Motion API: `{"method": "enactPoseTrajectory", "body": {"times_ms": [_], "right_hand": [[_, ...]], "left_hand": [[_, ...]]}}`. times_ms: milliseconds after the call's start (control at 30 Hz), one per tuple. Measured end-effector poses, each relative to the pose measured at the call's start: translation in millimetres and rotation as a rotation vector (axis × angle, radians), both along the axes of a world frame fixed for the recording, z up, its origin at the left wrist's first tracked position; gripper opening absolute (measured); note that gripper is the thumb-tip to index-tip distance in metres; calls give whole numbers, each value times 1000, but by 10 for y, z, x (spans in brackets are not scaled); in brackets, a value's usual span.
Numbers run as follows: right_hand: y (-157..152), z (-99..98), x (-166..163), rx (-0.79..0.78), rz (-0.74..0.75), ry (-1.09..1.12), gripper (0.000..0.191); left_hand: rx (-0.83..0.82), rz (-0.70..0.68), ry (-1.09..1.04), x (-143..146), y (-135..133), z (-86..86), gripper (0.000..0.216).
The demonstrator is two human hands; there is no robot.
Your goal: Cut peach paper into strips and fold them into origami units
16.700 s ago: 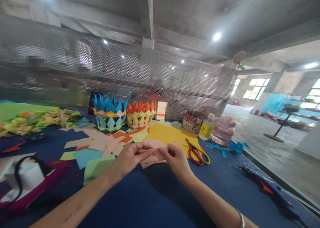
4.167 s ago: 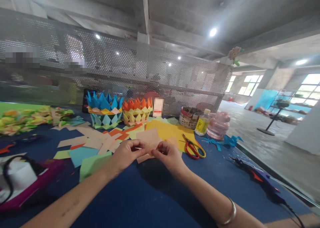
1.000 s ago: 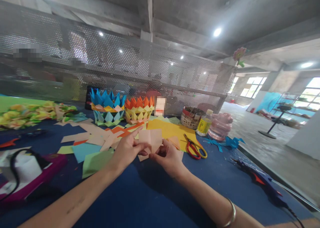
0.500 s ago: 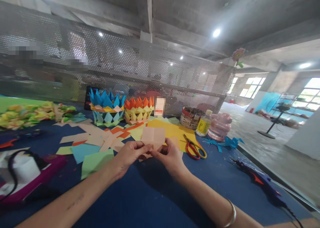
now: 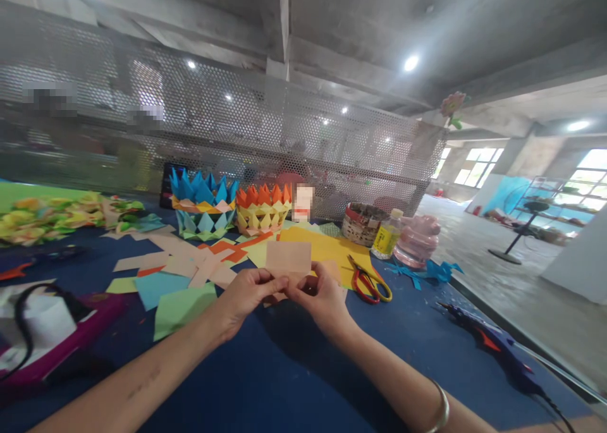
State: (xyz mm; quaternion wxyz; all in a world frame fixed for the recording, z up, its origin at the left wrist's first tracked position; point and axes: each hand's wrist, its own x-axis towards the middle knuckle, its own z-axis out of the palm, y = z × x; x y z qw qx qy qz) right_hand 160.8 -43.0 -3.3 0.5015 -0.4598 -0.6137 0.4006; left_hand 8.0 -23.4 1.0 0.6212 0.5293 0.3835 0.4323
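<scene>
A small pink piece of paper (image 5: 288, 257) is held up over the table between my two hands. My left hand (image 5: 253, 297) pinches its lower left edge, and my right hand (image 5: 322, 297) pinches the lower right; the thumbs nearly meet at the middle. The paper's lower part is partly hidden by my fingers. Behind it lies a sheet of yellow paper (image 5: 327, 246). Scissors (image 5: 370, 282) with red and yellow handles rest to the right of my right hand. Left of my hands are loose peach, orange, blue and green paper pieces (image 5: 184, 306).
Folded-paper baskets, one blue-topped (image 5: 203, 202) and one orange-topped (image 5: 263, 208), stand at the back. A bottle (image 5: 386, 234), a pink container (image 5: 417, 240) and a round woven-looking holder (image 5: 363, 223) are back right. A hot glue gun (image 5: 493, 344) with a cord lies right; a purple box (image 5: 90, 329) left.
The pink paper has shifted slightly left. Its upper part now looks flat and plain, where a vertical crease showed before. Both hands keep nearly the same place.
</scene>
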Motion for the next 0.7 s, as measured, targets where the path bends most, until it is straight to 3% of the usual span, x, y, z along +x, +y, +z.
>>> {"method": "enactPoseTrajectory", "body": {"times_ms": [167, 300, 433, 700], "right_hand": [[-32, 43, 20, 266, -195, -130, 48], [-31, 77, 81, 415, -218, -314, 26], [-20, 97, 104, 387, -155, -418, 13], [23, 40, 95, 278, -145, -356, 10]], "left_hand": [[-28, 23, 23, -31, 0, 24, 25], [-46, -12, 39, -13, -4, 15, 31], [-1, -47, 46, -6, 10, -9, 35], [54, -58, 87, 0, 38, -67, 32]]}}
